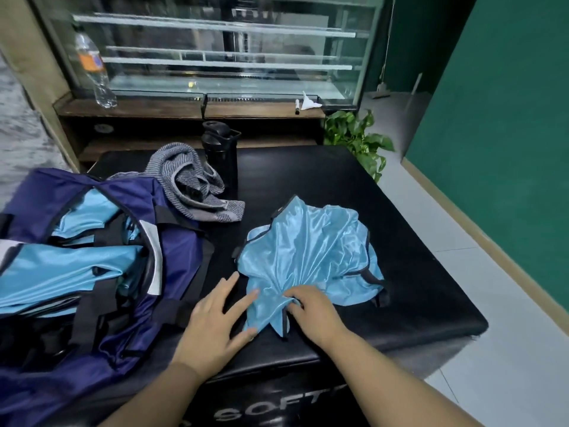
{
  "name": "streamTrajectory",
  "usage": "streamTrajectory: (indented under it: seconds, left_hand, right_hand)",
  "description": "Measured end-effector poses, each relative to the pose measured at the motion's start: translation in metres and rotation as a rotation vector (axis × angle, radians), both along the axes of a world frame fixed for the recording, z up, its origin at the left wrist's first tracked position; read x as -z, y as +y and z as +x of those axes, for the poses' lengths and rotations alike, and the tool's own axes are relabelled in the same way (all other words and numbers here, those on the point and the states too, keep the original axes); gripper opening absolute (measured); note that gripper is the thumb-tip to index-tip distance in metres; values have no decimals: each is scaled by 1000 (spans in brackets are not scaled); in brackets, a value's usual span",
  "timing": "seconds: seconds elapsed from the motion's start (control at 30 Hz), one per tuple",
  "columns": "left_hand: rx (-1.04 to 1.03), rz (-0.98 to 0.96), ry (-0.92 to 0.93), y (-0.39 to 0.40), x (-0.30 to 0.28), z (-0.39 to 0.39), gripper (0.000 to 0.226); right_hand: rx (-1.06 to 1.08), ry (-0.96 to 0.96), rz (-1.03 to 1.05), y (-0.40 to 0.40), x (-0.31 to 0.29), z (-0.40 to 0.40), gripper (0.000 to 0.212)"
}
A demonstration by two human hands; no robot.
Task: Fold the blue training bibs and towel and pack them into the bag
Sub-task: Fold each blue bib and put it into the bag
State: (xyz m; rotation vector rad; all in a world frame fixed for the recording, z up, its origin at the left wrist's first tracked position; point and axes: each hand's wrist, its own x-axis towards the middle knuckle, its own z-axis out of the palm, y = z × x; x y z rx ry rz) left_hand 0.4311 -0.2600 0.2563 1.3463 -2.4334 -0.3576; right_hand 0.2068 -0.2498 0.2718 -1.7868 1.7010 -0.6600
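The crumpled blue bib lies mid-desk, clear of its right edge. The right hand pinches its near edge; the left hand, fingers spread, touches it beside the navy bag.

2 bare forearms, no sleeves

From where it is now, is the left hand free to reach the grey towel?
Probably yes: the left hand lies open beside the bib, holding nothing. The towel lies uncovered past the bag, nothing between.
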Motion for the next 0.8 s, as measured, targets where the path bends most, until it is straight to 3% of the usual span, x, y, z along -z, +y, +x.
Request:
streamTrajectory:
  seconds: [0.17, 0.27, 0.37, 0.4, 0.47, 0.57, 0.63, 0.73, 0.8]
  left_hand:
    - [12, 26, -10, 14, 5, -10, 49]
    - [-82, 155, 263, 26, -5, -22, 46]
    - [-189, 255, 488, 35, -26, -23, 17]
    - [-213, 263, 523, 36, -33, -21, 15]
    - [-260, 251, 573, 35, -47, -16, 21]
    - [-290, 229, 592, 32, -66, -8, 30]
    - [-275, 234, 591, 30, -74, -2, 32]
    - [-268, 234, 597, 28, -85, 8, 34]
    - [-311, 185, 619, 27, -93, 13, 33]
  right_hand:
    - [-26, -94, 144, 32, -18, 23, 13]
    - [-25, -163, 203, 39, -26, 29, 28]
    - [-20, -243, 211, 42, -46, 29, 16]
    - [13, -245, 212, 43, -52, 25, 31]
    - [84, -173, 197, 45, -63, 15, 54]
    - [168, 116, 155, 46, -65, 3, 64]
    - [189, 302, 202, 46, -56, -1, 61]
    - [226, 371, 310, 51, -40, -4, 48]
    - [261, 381, 264, 54, -35, -5, 28]
